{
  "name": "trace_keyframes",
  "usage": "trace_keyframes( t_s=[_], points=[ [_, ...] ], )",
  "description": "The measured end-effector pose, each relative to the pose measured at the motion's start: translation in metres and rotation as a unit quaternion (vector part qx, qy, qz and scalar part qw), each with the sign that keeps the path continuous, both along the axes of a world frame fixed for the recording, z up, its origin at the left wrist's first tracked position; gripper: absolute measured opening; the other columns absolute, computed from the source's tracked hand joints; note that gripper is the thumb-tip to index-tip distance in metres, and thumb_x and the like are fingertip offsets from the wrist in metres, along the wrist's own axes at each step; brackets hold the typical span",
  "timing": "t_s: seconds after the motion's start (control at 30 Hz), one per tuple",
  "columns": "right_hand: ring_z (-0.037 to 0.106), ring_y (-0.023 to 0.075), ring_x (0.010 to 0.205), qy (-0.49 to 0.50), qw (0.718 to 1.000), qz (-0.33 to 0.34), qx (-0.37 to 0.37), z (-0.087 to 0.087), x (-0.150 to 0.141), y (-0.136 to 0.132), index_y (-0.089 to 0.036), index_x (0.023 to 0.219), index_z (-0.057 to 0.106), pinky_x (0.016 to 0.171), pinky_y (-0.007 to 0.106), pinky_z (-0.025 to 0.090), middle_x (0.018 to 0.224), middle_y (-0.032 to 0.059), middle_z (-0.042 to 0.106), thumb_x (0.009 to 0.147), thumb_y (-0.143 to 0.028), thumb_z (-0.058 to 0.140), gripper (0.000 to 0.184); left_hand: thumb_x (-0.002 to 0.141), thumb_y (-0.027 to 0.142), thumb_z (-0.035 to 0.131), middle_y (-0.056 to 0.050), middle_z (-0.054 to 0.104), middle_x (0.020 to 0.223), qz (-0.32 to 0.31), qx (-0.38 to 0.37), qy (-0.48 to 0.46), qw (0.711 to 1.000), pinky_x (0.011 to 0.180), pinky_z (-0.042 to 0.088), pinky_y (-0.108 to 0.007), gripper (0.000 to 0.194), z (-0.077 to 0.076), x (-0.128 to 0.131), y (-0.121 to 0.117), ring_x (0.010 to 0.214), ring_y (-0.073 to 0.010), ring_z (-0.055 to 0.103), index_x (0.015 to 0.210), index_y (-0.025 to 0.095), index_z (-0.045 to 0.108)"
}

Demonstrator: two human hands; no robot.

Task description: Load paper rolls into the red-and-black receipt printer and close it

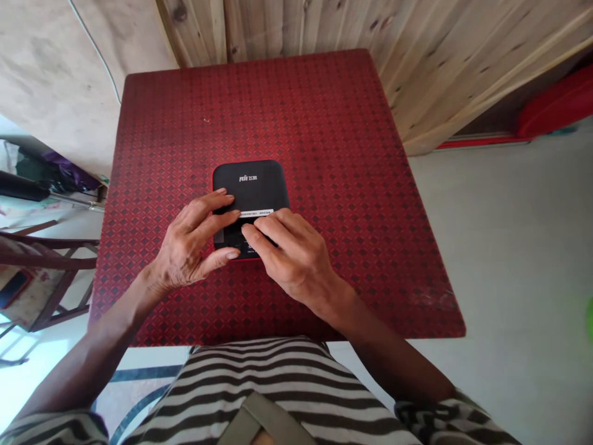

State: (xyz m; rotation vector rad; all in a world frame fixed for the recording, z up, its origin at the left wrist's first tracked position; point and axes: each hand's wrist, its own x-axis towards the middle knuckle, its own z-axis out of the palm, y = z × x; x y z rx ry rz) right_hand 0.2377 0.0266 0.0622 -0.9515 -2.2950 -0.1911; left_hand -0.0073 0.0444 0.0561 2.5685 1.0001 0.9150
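A flat black box with rounded corners point(259, 193) and a thin red edge lies on the table in front of me. White lettering near its far end appears upside down from my side, and a white label strip point(263, 213) crosses its middle. On the box's left part rest the spread fingertips of my left hand point(194, 238), its thumb by the near edge. My right hand point(294, 250) is over the near right part, thumb and fingers bent together at the surface below the strip. Whatever those fingers may pinch is hidden.
The table point(324, 123) wears a red patterned cover and meets a wooden plank wall point(296, 31) at the back. To the left stands a dark wooden chair point(69, 262). A red object point(560, 102) is at the far right above pale floor.
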Motion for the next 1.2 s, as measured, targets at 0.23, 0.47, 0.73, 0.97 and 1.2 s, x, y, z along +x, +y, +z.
trace_keyframes(
  t_s=[0.23, 0.47, 0.73, 0.97, 1.2],
  points=[
    [0.066, 0.0212, 0.089, 0.008, 0.997, 0.006, -0.076, -0.003, 0.004, 0.0, -0.022, 0.112, 0.078, 0.078, 0.038, 0.053, 0.095, 0.0057, 0.078, 0.111, -0.01, 0.052, 0.029, 0.098, 0.069, 0.069, -0.015, 0.063, 0.157, 0.016, 0.025, 0.02, 0.999, 0.123, 0.056, -0.062, 0.071, -0.005, 0.004, -0.005, 0.152, -0.0378, 0.059, 0.156, 0.032, 0.056],
    [0.071, 0.0257, 0.098, 0.083, 0.99, -0.003, -0.118, 0.01, 0.016, 0.0, -0.023, 0.124, 0.078, 0.093, 0.043, 0.06, 0.108, 0.0101, 0.08, 0.109, -0.023, 0.061, 0.023, 0.098, 0.068, 0.069, -0.018, 0.063, 0.155, 0.024, 0.046, 0.023, 0.998, 0.122, 0.057, -0.062, 0.072, -0.013, 0.006, -0.007, 0.153, -0.0385, 0.058, 0.157, 0.029, 0.055],
    [0.074, 0.0248, 0.097, 0.227, 0.935, -0.168, -0.215, -0.019, 0.054, 0.035, -0.026, 0.116, 0.081, 0.085, 0.042, 0.06, 0.108, 0.0097, 0.08, 0.111, -0.038, 0.054, 0.03, 0.1, 0.077, 0.059, -0.017, 0.053, 0.159, 0.113, 0.058, -0.008, 0.992, 0.12, 0.057, -0.061, 0.078, -0.024, 0.005, -0.029, 0.151, -0.0389, 0.056, 0.162, 0.031, 0.048],
    [0.079, 0.0237, 0.107, 0.275, 0.869, -0.051, -0.407, -0.059, 0.051, 0.05, -0.025, 0.114, 0.083, 0.095, 0.041, 0.06, 0.113, 0.0067, 0.085, 0.108, -0.04, 0.055, 0.031, 0.1, 0.066, 0.069, -0.016, 0.067, 0.142, 0.159, 0.082, 0.005, 0.984, 0.105, 0.067, -0.049, 0.081, -0.051, 0.003, -0.044, 0.129, -0.0312, 0.071, 0.166, 0.027, 0.041],
    [0.079, 0.0245, 0.111, 0.29, 0.866, -0.031, -0.407, -0.066, 0.05, 0.052, -0.027, 0.112, 0.083, 0.1, 0.045, 0.06, 0.111, 0.0053, 0.085, 0.107, -0.043, 0.057, 0.031, 0.099, 0.06, 0.073, -0.013, 0.07, 0.135, 0.172, 0.116, -0.002, 0.978, 0.097, 0.069, -0.045, 0.073, -0.06, 0.006, -0.042, 0.123, -0.0277, 0.072, 0.16, 0.03, 0.045]
  ],
)
